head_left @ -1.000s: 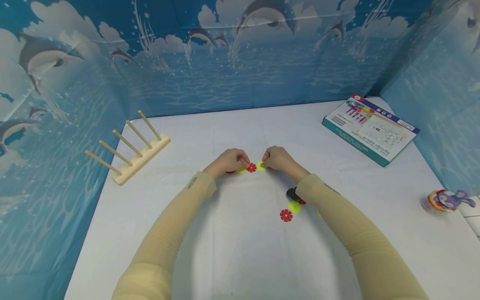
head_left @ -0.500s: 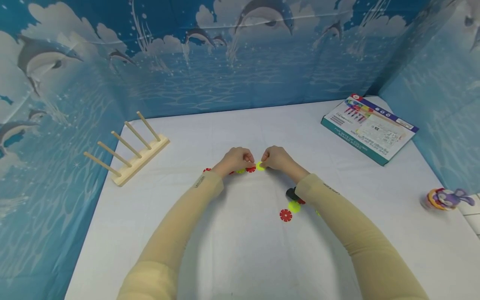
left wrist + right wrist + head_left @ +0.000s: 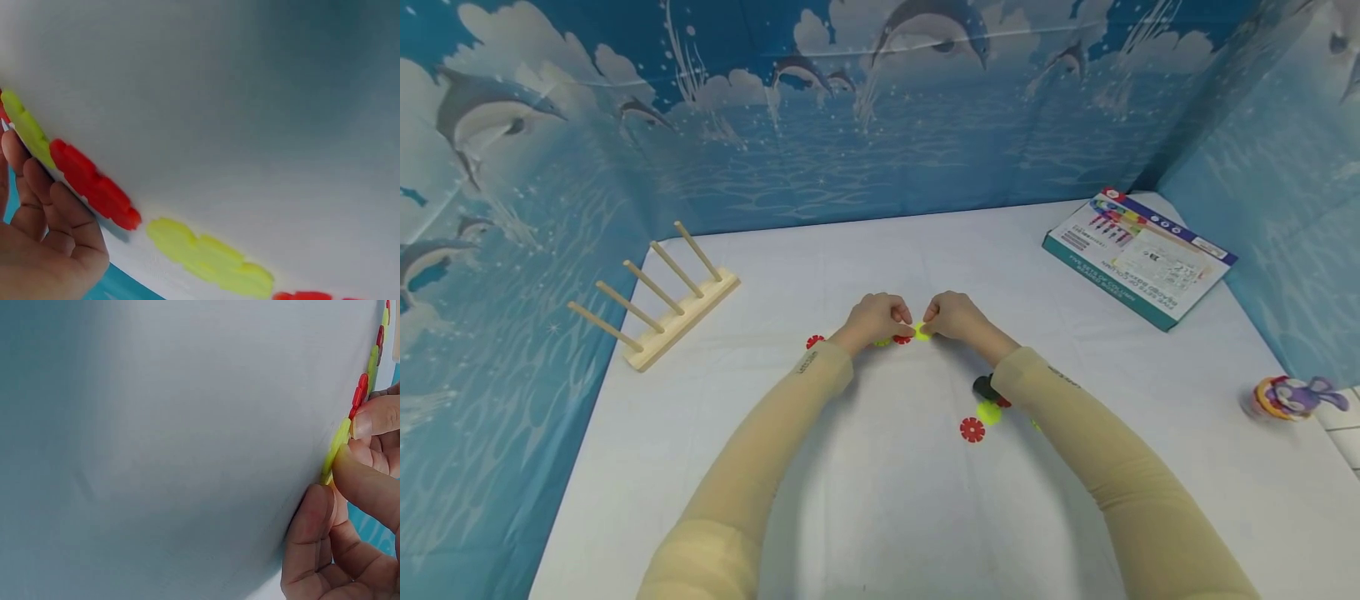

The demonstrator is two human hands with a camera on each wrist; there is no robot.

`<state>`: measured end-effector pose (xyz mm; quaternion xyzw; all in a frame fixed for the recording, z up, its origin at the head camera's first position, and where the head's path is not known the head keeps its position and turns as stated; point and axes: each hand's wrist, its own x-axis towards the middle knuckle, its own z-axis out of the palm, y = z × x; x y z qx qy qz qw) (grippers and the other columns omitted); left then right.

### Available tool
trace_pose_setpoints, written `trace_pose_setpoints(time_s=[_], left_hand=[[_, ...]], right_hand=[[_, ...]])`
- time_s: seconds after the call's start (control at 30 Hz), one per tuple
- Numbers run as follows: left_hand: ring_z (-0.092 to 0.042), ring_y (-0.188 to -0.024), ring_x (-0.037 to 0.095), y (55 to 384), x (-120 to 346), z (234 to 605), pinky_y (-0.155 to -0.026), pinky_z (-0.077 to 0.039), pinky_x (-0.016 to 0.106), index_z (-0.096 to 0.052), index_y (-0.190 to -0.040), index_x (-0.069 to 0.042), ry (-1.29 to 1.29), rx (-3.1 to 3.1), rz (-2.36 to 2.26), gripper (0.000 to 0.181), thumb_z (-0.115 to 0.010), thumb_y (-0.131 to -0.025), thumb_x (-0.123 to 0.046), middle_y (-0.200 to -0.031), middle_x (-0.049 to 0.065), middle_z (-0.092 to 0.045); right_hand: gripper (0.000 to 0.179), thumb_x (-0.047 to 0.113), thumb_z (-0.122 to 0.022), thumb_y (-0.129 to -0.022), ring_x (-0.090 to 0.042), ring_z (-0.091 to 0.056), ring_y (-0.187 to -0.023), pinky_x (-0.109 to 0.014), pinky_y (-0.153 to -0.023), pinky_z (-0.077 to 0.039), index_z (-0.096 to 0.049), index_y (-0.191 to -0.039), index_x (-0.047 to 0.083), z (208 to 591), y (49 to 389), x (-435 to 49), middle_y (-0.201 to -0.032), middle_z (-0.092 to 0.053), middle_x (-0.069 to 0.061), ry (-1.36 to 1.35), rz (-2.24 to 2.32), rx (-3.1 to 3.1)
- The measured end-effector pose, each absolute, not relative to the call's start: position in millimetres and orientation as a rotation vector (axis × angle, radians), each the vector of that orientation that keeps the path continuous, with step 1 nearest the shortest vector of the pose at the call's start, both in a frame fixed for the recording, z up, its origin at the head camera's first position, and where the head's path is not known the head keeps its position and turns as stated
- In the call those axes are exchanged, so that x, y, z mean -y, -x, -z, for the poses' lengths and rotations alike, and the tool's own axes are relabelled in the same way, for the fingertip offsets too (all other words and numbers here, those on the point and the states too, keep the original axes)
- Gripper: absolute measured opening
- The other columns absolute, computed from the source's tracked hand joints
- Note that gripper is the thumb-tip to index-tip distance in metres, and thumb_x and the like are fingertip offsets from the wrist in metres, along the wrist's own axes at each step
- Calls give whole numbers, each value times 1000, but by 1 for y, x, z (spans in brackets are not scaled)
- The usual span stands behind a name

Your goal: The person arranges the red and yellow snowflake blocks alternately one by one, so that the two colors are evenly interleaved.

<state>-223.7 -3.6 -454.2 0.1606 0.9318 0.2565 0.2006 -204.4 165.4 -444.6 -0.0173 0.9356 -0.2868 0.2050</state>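
Several notched, flower-shaped plastic discs, red and yellow by turns, lie in a row on the white cloth. At the row's right end, my right hand (image 3: 957, 317) pinches a yellow disc (image 3: 922, 332) between thumb and fingers. My left hand (image 3: 877, 318) comes in from the other side. Its thumb (image 3: 369, 423) touches that disc's edge in the right wrist view, fingers bent beneath. Beside it lies a red disc (image 3: 358, 397), partly covered by the left fingers in the head view. The left wrist view shows another red disc (image 3: 94, 184) and a yellow disc (image 3: 209, 256) below the palm.
A loose red disc (image 3: 972, 430), a yellow disc (image 3: 988, 412) and a dark cylindrical object (image 3: 983, 387) lie by the right sleeve. A wooden peg stand (image 3: 681, 321) is at left, a flat box (image 3: 1142, 258) at back right, a purple-eared toy (image 3: 1296, 400) far right.
My left hand has moved right along the row, over the red disc to the yellow one, baring a red disc at the row's left end. The right hand stays in place.
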Motion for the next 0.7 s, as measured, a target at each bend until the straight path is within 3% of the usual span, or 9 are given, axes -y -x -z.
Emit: trace_pose_setpoints(time_s=[0.7], left_hand=[[-53,-85,15,226,5,450,-73,-42,25,-70,-98,-15,-431,-2535,-754,18,-78,-85,-27,-94,-1,-62]], right_hand=[[17,16,-71,-88,-17,-52,-76,-24,-65,-41,-66,-96,2,444,203,-165,-88,-61,-7,30,812,-2599]])
